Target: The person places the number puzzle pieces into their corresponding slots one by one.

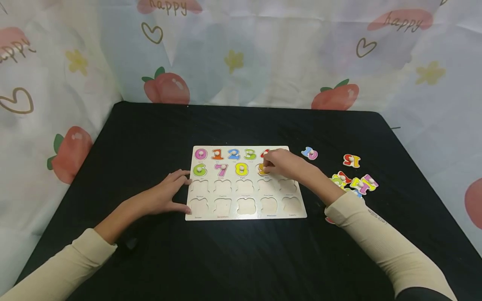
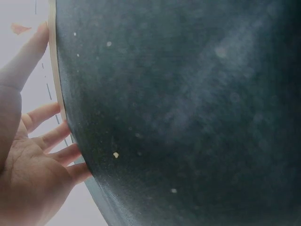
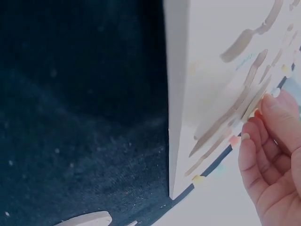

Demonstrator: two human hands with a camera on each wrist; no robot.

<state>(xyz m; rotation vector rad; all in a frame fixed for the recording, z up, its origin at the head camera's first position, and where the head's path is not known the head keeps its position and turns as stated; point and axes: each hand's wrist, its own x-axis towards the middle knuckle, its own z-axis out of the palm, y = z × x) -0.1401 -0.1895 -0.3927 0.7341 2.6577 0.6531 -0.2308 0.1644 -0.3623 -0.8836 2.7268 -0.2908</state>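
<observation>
A pale wooden number puzzle board (image 1: 246,217) lies on the black table. My left hand (image 1: 167,194) touches its left edge, fingers near the upper corner area and thumb near the lower corner; the left wrist view shows the fingertips along the thin board edge (image 2: 54,61). With thumb and fingers my right hand (image 1: 282,163) pinches a yellow-orange 9 puzzle piece (image 1: 262,169) at its slot in the second row. Pieces 0 (image 1: 201,154) to 3 sit in the top row, then a red 4 (image 1: 265,154), partly covered. In the second row are 6, 7 and 8 (image 1: 242,169). My right hand hides the top right slot.
Bare recesses (image 1: 246,205) fill the two lower rows. To the board's right lie a blue-and-pink 10 piece (image 1: 309,153), a red-and-yellow 15 piece (image 1: 351,161) and an overlapping pile of number pieces (image 1: 370,182). A red piece (image 1: 329,220) shows beside the right sleeve. Patterned cloth (image 1: 233,83) surrounds the table.
</observation>
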